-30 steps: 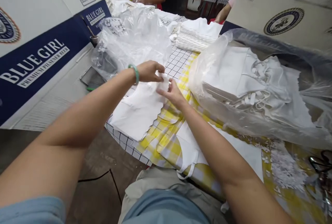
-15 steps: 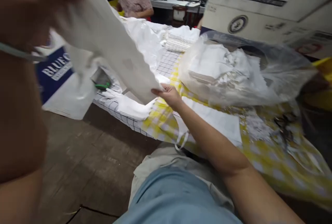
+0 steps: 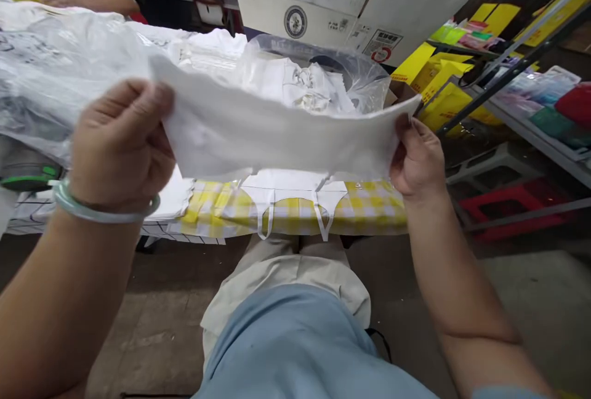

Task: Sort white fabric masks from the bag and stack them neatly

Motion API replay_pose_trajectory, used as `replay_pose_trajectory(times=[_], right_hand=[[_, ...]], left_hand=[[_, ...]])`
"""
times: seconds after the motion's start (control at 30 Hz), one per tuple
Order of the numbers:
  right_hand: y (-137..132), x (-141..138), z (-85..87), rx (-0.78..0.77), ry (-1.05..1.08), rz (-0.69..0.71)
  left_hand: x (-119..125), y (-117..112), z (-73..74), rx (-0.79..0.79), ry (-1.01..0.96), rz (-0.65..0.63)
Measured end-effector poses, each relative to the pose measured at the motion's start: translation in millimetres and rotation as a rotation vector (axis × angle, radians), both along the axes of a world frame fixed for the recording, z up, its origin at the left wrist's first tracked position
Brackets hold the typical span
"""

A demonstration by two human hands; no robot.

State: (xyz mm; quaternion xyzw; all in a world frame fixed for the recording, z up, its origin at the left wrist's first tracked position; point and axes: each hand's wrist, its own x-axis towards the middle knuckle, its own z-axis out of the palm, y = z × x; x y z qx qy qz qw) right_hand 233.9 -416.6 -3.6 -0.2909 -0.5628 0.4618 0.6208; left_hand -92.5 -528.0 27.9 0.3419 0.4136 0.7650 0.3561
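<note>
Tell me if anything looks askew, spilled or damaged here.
Nothing damaged or spilled shows. The left hand and right hand hold a white fabric piece taut. Only the white straps of another piece droop over the edge of the table.

Bright, even light with soft shadows; wide-angle stretching at the edges, slight blur throughout.

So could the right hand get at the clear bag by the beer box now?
Probably not freely: the right hand pinches one end of the white sheet, the left hand the other, and the sheet hangs in front of the clear bag.
</note>
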Motion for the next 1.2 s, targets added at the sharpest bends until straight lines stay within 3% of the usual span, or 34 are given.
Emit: replay_pose_trajectory(times=[0.1, 0.17, 0.37, 0.47, 0.57, 0.67, 0.8, 0.97, 1.1, 1.2], right_hand=[[-16, 13, -21.6, -0.146, -0.009, -0.071], [-14, 15, -40.7, -0.265, -0.055, -0.090], [40, 6, -122.7, -0.550, -0.245, -0.163], [56, 4, -153.4, -0.525, -0.465, -0.245], [58, 5, -162.1, -0.406, -0.724, -0.305], [55, 4, -156.8, -0.319, -0.919, -0.356], [57, -1, -149.5, -0.265, -0.947, -0.395], [65, -8, -151.3, -0.225, -1.010, -0.421], [66, -11, -154.3, -0.202, -1.111, -0.450], [62, -11, -154.9, -0.197, -1.234, -0.482]], left_hand=[[8, 4, -24.8, -0.102, 0.013, -0.149], [7, 16, -48.1, -0.234, -0.023, -0.213], [4, 76, -141.9, -0.597, 0.030, -0.212], [3, 92, -169.1, -0.720, 0.133, -0.178], [-2, 97, -172.7, -0.766, 0.256, -0.220], [-7, 102, -168.1, -0.791, 0.371, -0.229], [-13, 115, -169.3, -0.753, 0.526, -0.114], [-17, 128, -181.1, -0.701, 0.660, 0.026], [-20, 129, -185.1, -0.725, 0.768, 0.044], [-19, 125, -181.5, -0.754, 0.959, 0.068]])
